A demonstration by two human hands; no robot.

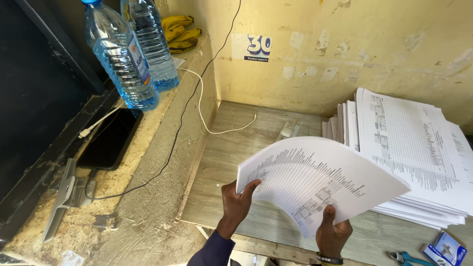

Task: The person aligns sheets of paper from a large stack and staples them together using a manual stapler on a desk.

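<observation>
Both hands gripped a bowed sheaf of printed sheets (320,180) above the wooden table (236,162); the left hand (236,202) pinched its left edge, the right hand (332,231) its lower edge; a bigger paper stack (419,152) lay just beside it.

The sheaf of printed sheets (315,182) covers most of the left hand (237,202) and the right hand (333,232); only the thumbs and part of each palm show, the fingers stay behind the paper. The same sheets hide a part of the wooden bench (231,162) and the near-left corner of the paper stack (414,148). The print on the pages is too small to read. At the bench's near-right corner, the blue-handled pliers (406,257) and a small blue box (447,249) are cut by the bottom edge. The two water bottles (129,54) are cut at the top edge.
</observation>
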